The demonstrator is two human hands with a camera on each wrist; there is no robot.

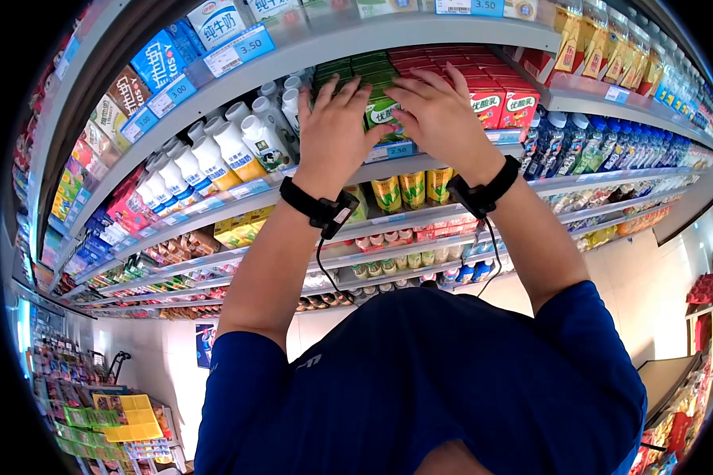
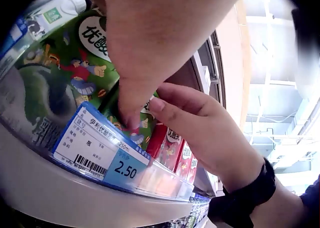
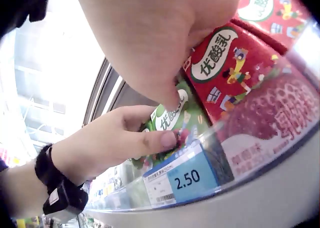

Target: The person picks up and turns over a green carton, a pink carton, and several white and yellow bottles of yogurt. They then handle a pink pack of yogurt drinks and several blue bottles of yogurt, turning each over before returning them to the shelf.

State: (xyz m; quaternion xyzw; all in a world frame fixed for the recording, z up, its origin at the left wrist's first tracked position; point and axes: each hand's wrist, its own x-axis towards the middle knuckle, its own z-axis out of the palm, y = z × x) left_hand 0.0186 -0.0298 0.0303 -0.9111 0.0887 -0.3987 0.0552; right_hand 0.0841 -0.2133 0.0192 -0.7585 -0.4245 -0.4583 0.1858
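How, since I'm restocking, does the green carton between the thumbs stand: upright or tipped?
Upright: the green carton, logo uppermost, parallels the red carton.

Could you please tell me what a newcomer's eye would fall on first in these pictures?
Probably the left hand and right hand, close together at the green cartons. Next come the red cartons to the right and white bottles to the left. Below the green cartons, the price tag reading 2.50 sits on the shelf edge.
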